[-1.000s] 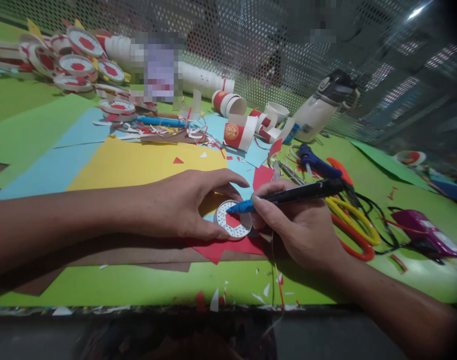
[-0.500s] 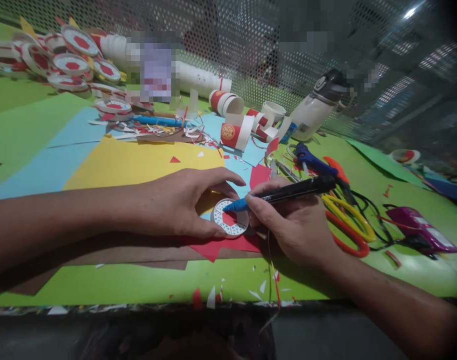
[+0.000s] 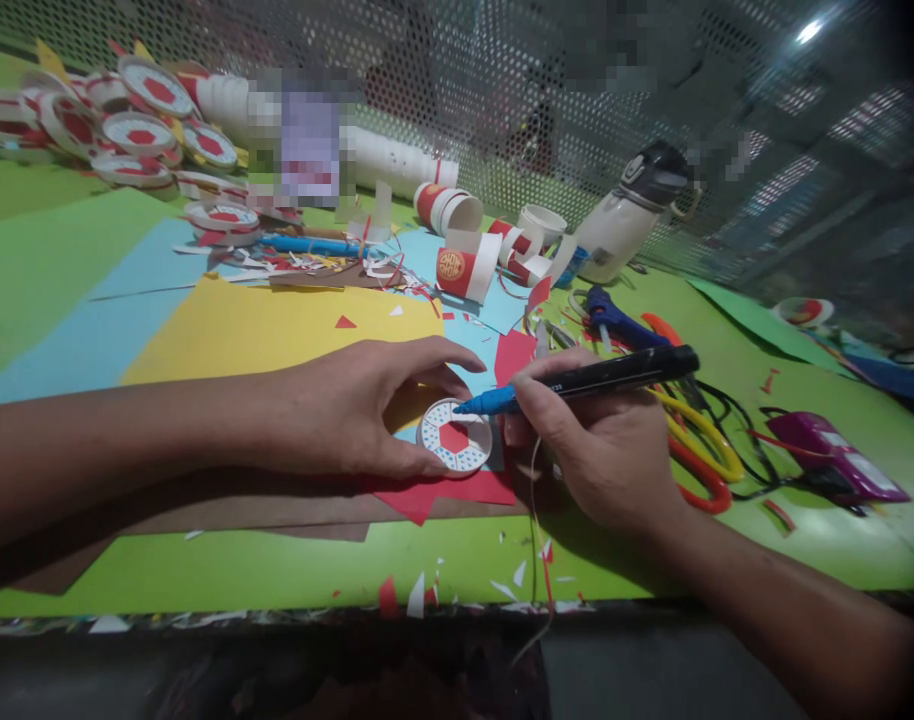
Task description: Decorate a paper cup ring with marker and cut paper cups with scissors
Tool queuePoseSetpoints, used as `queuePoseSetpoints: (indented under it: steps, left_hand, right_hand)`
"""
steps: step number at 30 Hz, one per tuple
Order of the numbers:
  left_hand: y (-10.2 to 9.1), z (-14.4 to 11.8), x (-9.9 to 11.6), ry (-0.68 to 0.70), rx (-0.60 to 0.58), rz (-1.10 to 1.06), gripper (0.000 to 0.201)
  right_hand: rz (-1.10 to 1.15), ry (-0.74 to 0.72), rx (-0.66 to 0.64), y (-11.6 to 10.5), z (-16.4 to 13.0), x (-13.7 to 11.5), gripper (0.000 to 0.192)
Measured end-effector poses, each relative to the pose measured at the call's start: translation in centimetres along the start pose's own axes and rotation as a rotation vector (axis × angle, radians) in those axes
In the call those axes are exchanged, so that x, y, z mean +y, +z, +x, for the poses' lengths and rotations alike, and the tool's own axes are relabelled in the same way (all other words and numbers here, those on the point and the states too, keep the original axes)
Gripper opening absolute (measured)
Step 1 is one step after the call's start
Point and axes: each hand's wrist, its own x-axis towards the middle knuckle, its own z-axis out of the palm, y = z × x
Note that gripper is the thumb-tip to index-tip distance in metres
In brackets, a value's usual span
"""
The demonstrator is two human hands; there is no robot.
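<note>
Item: paper disc [image 3: 454, 438], round and white, with a red hexagon at its centre and a ring of small blue dots toward the rim. It lies flat, face up, on a red paper scrap [image 3: 457, 491], between the two hands.

Left hand [image 3: 359, 410]: palm down, fingers spread in an open arc around the disc. The thumb tip presses the near left edge, the index finger curves over the far side; the disc is pinned, not lifted.

Right hand [image 3: 603, 450]: fingers closed in a writing grip on a marker pen [image 3: 584, 381] with a black barrel and blue tip. The tip hovers just over the disc's far right rim; contact cannot be told.

Handling, by judgement: the disc looks light and thin, probably cut from a paper cup base, easily bent or dented and apt to slide on smooth paper. Best held by light fingertip pressure at the rim, clear of the fresh ink dots. The marker is rigid and light, gripped near its front end.

Orientation: the disc has no long axis; its face points upward. The marker's long axis runs from the fingers outward to the right and slightly away, tip pointing left toward the disc.

Surroundings: yellow paper sheet [image 3: 277, 330] beyond the left fingers; scissors with yellow and red handles [image 3: 701, 455] just right of the right hand; cut paper cup [image 3: 468, 268] and white bottle [image 3: 626, 225] farther off.
</note>
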Motion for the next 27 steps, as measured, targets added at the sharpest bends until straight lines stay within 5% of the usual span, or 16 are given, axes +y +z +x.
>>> queuePoseSetpoints:
  steps: [27]
  left_hand:
    - [0.25,-0.02,-0.2,0.02,0.036,-0.003,0.063]
  right_hand:
    - [0.093,0.088,-0.064,0.47,-0.18,0.42,0.012]
